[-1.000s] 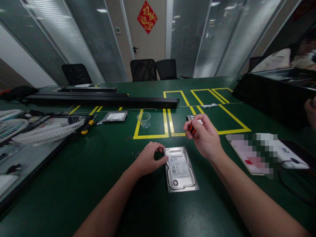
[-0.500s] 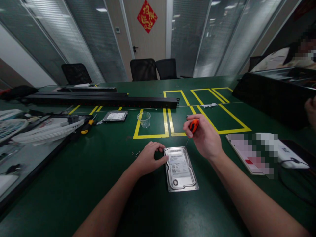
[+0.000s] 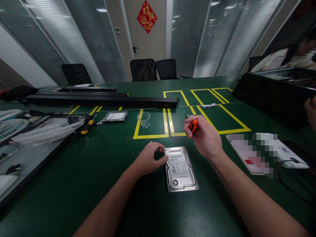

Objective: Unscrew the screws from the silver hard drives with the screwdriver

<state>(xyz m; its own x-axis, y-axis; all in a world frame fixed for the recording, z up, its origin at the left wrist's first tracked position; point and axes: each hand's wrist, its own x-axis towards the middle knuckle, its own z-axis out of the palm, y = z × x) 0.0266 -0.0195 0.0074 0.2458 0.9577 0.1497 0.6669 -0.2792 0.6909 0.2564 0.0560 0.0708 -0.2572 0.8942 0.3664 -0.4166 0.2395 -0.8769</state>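
Observation:
A silver hard drive [image 3: 181,171] lies flat on the green table, its label facing up. My left hand [image 3: 151,158] grips its far left corner, with the thumb on the left edge and the fingertips at the far edge. In my right hand [image 3: 206,136] is a screwdriver with an orange and black handle [image 3: 193,125], fingers closed round it. Its thin shaft slants down to the drive's far right corner; the tip is too small to make out. Several tiny screws [image 3: 135,153] are scattered left of my left hand.
Beyond my hands stand a clear plastic cup [image 3: 144,120] and another hard drive [image 3: 115,116]. A yellow and black screwdriver [image 3: 87,127] lies at left beside a loaded tray [image 3: 49,160]. Long black bars [image 3: 106,99] cross the back. At right are a phone-like slab [image 3: 247,154] and a co-worker's hand [image 3: 311,108].
My right hand and the screwdriver have dipped and turned very slightly, showing more of an object behind the hand. My left hand and the hard drive have stayed in place.

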